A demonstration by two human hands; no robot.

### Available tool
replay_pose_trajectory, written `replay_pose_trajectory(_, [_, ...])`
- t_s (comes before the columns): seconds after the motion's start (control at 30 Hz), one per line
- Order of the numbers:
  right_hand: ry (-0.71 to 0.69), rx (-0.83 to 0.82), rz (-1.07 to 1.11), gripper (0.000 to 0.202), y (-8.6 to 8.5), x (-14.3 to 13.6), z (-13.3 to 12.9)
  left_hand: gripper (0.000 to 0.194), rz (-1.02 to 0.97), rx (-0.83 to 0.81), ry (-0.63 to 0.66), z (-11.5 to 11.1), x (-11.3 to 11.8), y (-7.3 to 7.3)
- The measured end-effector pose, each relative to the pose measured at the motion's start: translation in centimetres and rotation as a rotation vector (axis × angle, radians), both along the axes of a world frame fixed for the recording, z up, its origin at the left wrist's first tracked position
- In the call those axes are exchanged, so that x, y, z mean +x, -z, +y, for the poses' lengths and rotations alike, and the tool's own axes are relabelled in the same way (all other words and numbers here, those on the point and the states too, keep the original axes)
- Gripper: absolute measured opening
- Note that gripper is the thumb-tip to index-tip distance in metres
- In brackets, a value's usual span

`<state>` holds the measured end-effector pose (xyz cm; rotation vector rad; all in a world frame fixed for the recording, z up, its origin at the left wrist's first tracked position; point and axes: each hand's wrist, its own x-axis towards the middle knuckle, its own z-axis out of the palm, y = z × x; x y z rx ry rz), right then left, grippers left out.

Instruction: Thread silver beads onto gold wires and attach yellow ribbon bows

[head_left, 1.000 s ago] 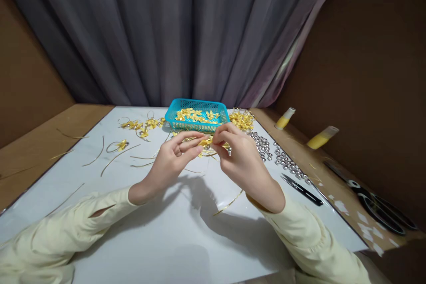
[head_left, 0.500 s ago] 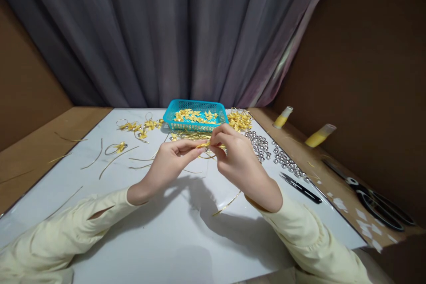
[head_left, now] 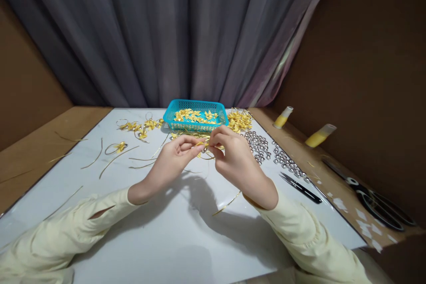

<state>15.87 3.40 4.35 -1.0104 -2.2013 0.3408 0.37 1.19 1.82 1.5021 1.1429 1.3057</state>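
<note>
Between both hands, above the middle of the white board, is a small yellow ribbon piece (head_left: 201,143) with a silvery bit beneath it. My left hand (head_left: 171,159) pinches its left side between thumb and fingers. My right hand (head_left: 234,155) is closed on its right side, fingertips nearly meeting the left ones. Behind the hands lies a bundle of gold cords (head_left: 191,134), partly hidden. A blue basket (head_left: 169,120) holding yellow ribbon flowers (head_left: 188,114) stands just beyond.
Finished-looking flowers with cord loops (head_left: 133,126) lie at left among loose cords (head_left: 118,159). To the right are silver beads (head_left: 258,143), black snips (head_left: 301,187), large scissors (head_left: 372,199) and two yellow-filled tubes (head_left: 320,136). A curtain (head_left: 186,35) hangs behind the board.
My right hand has shifted slightly left, and my left fingers have curled a little more around the ribbon piece. The silvery bit under it now shows more clearly.
</note>
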Motion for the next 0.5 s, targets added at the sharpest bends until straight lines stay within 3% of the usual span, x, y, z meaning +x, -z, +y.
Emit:
replay_pose_trajectory(0.13, [-0.005, 0.011, -0.027, 0.025, 0.1, 0.1, 0.3, 0.014, 0.076, 0.038, 0.074, 0.2, -0.4, 0.0])
replay_pose_trajectory(0.23, [-0.014, 0.003, -0.036, 0.025, 0.0, 0.2, 0.3, 0.017, 0.397, 0.196, 0.006, 0.5, -1.0, 0.0])
replay_pose_trajectory(0.33, [-0.014, -0.009, -0.038, 0.025, -0.2, 0.2, 0.2, 0.031, 0.683, 0.376, -0.037, 0.7, -1.5, -0.1])
replay_pose_trajectory(0.5, [-0.031, -0.019, -0.02, 0.025, -0.2, 0.2, 0.1, 0.039, 0.771, 0.398, 0.051, 0.6, -1.2, -0.2])
